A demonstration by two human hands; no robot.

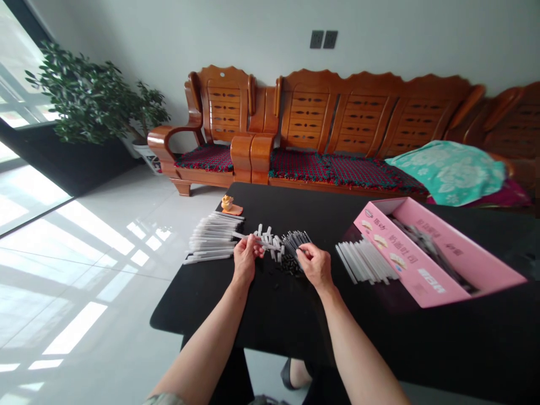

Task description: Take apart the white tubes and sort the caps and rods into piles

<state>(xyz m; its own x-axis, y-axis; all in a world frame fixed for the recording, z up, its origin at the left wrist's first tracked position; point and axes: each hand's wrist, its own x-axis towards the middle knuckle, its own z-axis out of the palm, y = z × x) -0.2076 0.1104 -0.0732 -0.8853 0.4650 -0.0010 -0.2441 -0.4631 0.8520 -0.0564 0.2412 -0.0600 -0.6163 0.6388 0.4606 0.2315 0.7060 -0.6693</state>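
My left hand [245,257] is closed in a pinch around a whitish pen barrel [240,235], which points away to the left and right of the fingers. My right hand [315,264] has its fingertips together at the near end of a bundle of thin dark pen refills [294,241]; how many it grips is hidden. Short white pen caps [276,241] lie heaped between the hands. Small black plugs [291,265] are piled just below the refills. Left of my left hand, long whitish pen barrels [213,239] are stacked in a row.
More white barrels [365,261] lie to the right, against a pink box [407,253] holding greyish pieces. A small yellow figure [227,203] stands at the far left of the black table [270,320]. Wooden seats [253,152] line the wall behind.
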